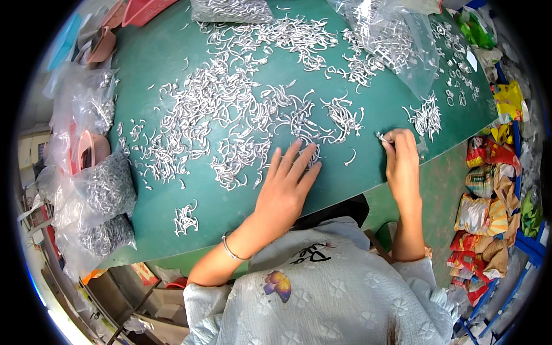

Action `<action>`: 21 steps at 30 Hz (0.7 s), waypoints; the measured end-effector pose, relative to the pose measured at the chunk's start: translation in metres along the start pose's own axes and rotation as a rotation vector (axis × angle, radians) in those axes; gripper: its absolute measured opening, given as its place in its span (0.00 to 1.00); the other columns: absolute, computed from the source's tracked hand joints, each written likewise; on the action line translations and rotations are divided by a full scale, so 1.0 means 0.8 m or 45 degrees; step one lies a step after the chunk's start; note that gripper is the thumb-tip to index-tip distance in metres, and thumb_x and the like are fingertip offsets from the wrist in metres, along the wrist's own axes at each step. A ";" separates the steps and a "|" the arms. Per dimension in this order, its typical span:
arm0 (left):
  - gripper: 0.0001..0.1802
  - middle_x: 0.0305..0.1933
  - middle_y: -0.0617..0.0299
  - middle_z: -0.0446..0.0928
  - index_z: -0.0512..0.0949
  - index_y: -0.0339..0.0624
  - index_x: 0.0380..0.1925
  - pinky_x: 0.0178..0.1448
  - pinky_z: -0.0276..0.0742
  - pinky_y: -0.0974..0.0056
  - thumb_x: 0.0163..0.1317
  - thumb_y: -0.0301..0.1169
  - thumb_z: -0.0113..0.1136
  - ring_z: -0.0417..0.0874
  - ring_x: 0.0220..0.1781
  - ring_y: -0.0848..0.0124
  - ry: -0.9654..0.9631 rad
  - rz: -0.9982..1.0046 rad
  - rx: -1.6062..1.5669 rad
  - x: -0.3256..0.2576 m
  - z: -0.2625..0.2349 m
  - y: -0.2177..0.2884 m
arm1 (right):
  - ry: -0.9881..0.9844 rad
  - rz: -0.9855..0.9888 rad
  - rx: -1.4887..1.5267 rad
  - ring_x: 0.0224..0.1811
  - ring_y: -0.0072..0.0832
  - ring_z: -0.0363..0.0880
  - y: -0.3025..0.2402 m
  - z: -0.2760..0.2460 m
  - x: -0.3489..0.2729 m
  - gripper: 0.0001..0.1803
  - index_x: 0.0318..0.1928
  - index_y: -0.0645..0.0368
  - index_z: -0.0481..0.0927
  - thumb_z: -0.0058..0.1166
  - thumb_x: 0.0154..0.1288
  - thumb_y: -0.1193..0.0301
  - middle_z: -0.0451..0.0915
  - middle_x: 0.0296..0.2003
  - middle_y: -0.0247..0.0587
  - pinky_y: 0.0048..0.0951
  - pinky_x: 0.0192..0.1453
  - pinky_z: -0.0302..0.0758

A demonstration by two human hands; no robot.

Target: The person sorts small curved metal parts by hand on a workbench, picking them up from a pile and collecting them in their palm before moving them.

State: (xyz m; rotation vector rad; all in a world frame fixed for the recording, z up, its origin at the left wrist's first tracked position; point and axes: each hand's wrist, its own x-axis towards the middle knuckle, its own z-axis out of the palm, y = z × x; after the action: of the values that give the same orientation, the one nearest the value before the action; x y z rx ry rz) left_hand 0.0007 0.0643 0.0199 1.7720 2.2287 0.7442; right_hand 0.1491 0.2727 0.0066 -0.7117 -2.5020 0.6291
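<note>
While you've got that green table top [172, 218] as your whole workspace, everything sits relative to it, so going left to right: off its left edge, clear plastic bags [106, 195] hold heaps of small grey metal bits, parked out of the way but near. A pink plastic tray [144, 8] sits at the far left corner.

Spread over the middle of the green top is the big loose scatter of small curved silver metal hooks [230, 109], fanned out thin, probably so single pieces are easy to pick.

Your left hand [284, 190] lies flat on the near edge of that scatter, fingers released and spread, touching a few hooks. Your right hand [401, 164], right of it, has fingertips pinched on one small silver piece [382, 138].

Another clear bag [391, 40] of the same parts lies at the far right of the top.
</note>
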 end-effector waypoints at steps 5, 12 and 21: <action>0.18 0.52 0.46 0.75 0.75 0.31 0.51 0.55 0.73 0.54 0.58 0.16 0.56 0.77 0.51 0.50 0.322 -0.251 -0.335 -0.022 -0.005 0.011 | -0.226 -0.274 0.266 0.44 0.46 0.73 -0.067 0.027 -0.023 0.07 0.38 0.65 0.76 0.55 0.58 0.80 0.74 0.39 0.49 0.43 0.49 0.71; 0.19 0.46 0.49 0.78 0.76 0.35 0.52 0.50 0.76 0.62 0.59 0.14 0.54 0.81 0.43 0.58 0.365 -0.657 -0.504 -0.084 -0.029 0.023 | -0.491 -0.645 0.570 0.39 0.40 0.71 -0.143 0.094 -0.036 0.12 0.41 0.65 0.75 0.54 0.55 0.75 0.73 0.39 0.44 0.37 0.43 0.66; 0.08 0.32 0.58 0.81 0.82 0.29 0.41 0.33 0.75 0.72 0.66 0.18 0.56 0.78 0.26 0.76 0.794 -1.075 -0.878 -0.155 -0.039 -0.009 | -0.479 -0.480 0.728 0.50 0.43 0.77 -0.165 0.082 -0.005 0.16 0.43 0.62 0.78 0.66 0.54 0.75 0.79 0.44 0.46 0.38 0.55 0.73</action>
State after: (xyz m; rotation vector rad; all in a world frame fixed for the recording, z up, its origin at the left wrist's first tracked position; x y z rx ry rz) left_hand 0.0132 -0.0628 0.0244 0.2349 2.2778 1.6705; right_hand 0.0684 0.1509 0.0241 0.0978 -2.4772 1.3424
